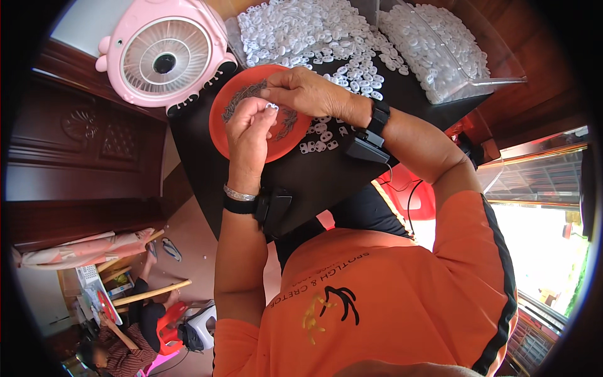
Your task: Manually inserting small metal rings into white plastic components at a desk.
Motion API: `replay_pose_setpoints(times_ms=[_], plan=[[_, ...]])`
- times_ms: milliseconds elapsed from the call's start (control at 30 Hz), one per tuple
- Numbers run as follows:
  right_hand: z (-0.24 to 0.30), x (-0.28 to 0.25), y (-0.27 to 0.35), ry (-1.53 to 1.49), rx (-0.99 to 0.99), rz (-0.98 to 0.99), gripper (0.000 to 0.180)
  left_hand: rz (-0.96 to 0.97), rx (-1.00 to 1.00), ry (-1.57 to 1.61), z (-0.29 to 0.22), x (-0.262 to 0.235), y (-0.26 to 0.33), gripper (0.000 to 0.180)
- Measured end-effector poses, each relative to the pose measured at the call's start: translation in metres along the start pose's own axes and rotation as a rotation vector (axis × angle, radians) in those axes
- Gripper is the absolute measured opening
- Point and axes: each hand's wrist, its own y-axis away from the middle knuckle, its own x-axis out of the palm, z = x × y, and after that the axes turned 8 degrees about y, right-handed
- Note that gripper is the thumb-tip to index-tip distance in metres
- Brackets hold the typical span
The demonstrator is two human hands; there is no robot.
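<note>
On the counter [317, 179], frame centre: an orange bowl [218, 125] holds thin grey pieces [239, 114]. Over it, the left hand's [247, 130] grip pinches a small white piece [272, 107]; the right hand's [308, 92] grip is narrow, contents indiscernible. Apparent step: joining grey to white, calling next for close alignment. Upper right: a clear bin [491, 81] of loose white pieces [433, 44].

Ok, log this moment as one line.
left hand: pinching white piece | right hand: alongside, grip unclear | orange bowl: below, holding thin grey parts

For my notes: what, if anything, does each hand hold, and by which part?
Left hand: a small white two-hole plastic piece, pinched at its edge. Right hand: cannot tell.
</note>
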Motion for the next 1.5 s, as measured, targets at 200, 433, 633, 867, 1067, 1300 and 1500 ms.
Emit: replay_pose_setpoints(times_ms=[200,433,633,867,1067,1300,1500], plan=[[-0.003,0.004,-0.001,-0.093,-0.044,0.06,0.031,0.046,-0.014,0.12,0.004,-0.005,-0.001,0.008],[-0.001,0.003,0.0,-0.191,-0.079,0.16,0.028,0.03,-0.17,0.503,0.005,-0.016,-0.007,0.012],[0.002,-0.001,0.002,-0.121,-0.087,0.155,0.018,0.06,-0.188,0.571,0.009,-0.021,-0.009,0.012],[-0.001,-0.009,-0.001,-0.287,-0.06,0.104,0.019,0.028,-0.17,0.544,0.002,-0.017,-0.007,0.011],[0.009,-0.018,0.003,-0.316,-0.052,0.151,0.02,-0.052,-0.059,0.179,0.0,-0.009,-0.002,0.011],[0.01,-0.027,0.006,-0.023,-0.158,0.107,0.021,-0.001,-0.041,0.086,-0.002,-0.002,-0.001,0.014],[0.013,-0.028,0.007,0.073,-0.22,0.165,0.02,0.068,0.005,0.097,0.0,-0.004,-0.001,0.015]])
